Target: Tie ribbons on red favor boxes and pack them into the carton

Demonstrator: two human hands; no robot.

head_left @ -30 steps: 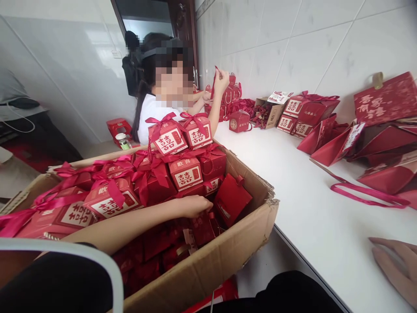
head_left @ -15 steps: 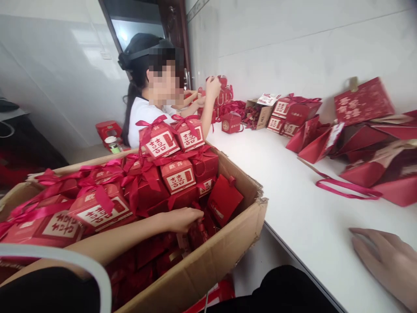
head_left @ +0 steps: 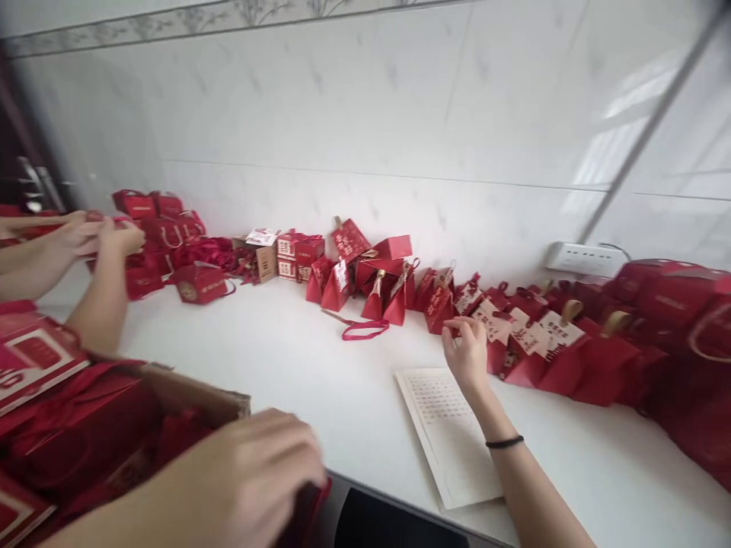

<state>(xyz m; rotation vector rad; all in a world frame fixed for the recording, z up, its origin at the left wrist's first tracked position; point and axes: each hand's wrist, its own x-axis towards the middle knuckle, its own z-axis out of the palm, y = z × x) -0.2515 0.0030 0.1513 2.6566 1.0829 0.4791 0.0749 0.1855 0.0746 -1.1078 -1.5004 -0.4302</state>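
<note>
My left hand, blurred by motion, is beside the cardboard box at lower left. Its fingers are curled down over a red gift box, mostly hidden beneath the hand. My right hand, with a black band at the wrist, is above a page of writing. Its fingers are bent with a gap between thumb and forefinger, close to a red triangular gift box. I cannot tell whether they touch. Red boxes with pale tags stand just right of that hand.
A co-worker's hands are at far left, near stacked red boxes. A red ribbon lies mid-table. Along the wall are more triangular boxes, a power strip and large red bags at right.
The view has swung right. My left hand has come up from inside the cardboard box to its edge. My right hand has left the tabletop and reached forward to the triangular boxes.
</note>
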